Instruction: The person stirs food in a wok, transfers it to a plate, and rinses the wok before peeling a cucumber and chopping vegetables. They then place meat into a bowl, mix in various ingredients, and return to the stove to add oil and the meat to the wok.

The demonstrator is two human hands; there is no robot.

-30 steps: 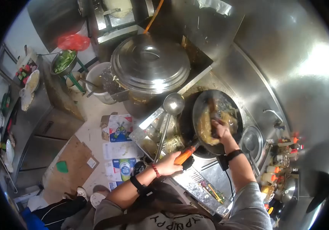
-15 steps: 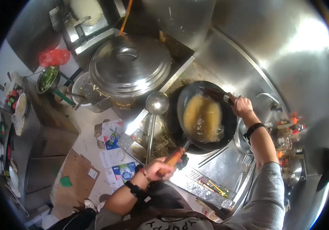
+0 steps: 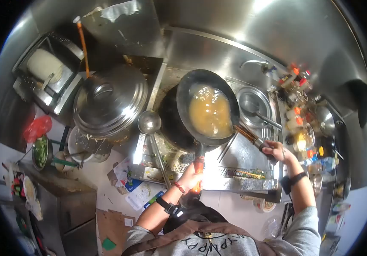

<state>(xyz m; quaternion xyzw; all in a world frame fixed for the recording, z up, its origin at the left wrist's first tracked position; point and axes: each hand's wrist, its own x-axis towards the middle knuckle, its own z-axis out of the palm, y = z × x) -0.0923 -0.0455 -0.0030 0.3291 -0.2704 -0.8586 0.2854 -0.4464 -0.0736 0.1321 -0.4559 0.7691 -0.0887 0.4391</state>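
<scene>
My left hand (image 3: 190,177) is wrapped round the orange-brown wooden handle of a dark wok (image 3: 184,91). The wok is tilted over the stove and holds cloudy yellowish-brown liquid (image 3: 211,112). In my right hand (image 3: 276,151) is a wok brush (image 3: 257,142) with long brown bristles; its bristle end reaches the wok's right rim. A metal ladle (image 3: 150,123) lies left of the wok, bowl toward the back. To the right, a metal pan (image 3: 244,93) has another dark ladle (image 3: 250,106) resting in it.
A large lidded pot (image 3: 119,96) stands left of the stove. Several bottles (image 3: 299,141) line the right side. A faucet (image 3: 254,62) sits at the back. On the left are a bowl of chopped greens (image 3: 41,152) and a white bucket (image 3: 73,143); cardboard (image 3: 113,224) lies on the floor.
The brush has come out of the wok to its right rim with my right hand. My left hand has tilted the wok, and the liquid has shifted. The head view has turned.
</scene>
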